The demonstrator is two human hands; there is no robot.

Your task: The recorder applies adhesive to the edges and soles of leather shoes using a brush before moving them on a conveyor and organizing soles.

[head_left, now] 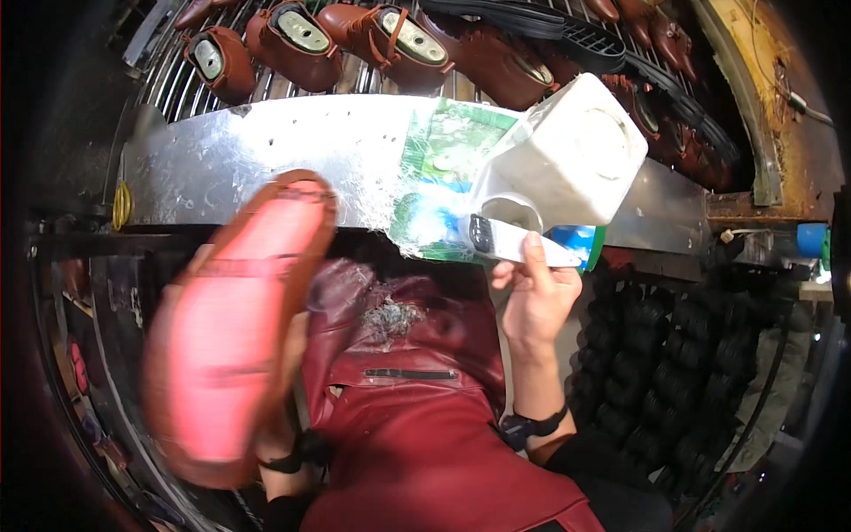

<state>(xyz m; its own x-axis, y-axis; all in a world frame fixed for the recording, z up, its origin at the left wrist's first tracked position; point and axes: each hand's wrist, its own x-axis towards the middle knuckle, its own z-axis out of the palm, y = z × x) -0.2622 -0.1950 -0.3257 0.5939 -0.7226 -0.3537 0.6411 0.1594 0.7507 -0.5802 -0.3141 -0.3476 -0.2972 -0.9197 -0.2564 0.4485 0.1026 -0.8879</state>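
A brown leather shoe (230, 328), its underside bright pink with dark marks, is turned bottom up toward me on the left. My left hand (296, 344) grips it from behind and below, most of the fingers hidden by the shoe, which is smeared by motion. My right hand (542, 297) pinches a flat white strip-like tool with a dark end (523, 242), thumb on top. That dark end lies at the round mouth of a white plastic jug (576, 151), tipped on its side on the bench. I cannot tell whether the tool touches the jug.
A metal bench (284, 133) bears a green and blue plastic sheet (434, 177) under the jug. Behind it, a rack holds several brown shoes (403, 40) and black soles (567, 40). A dark red apron (425, 417) covers my lap. Black stacked pieces (665, 381) stand at right.
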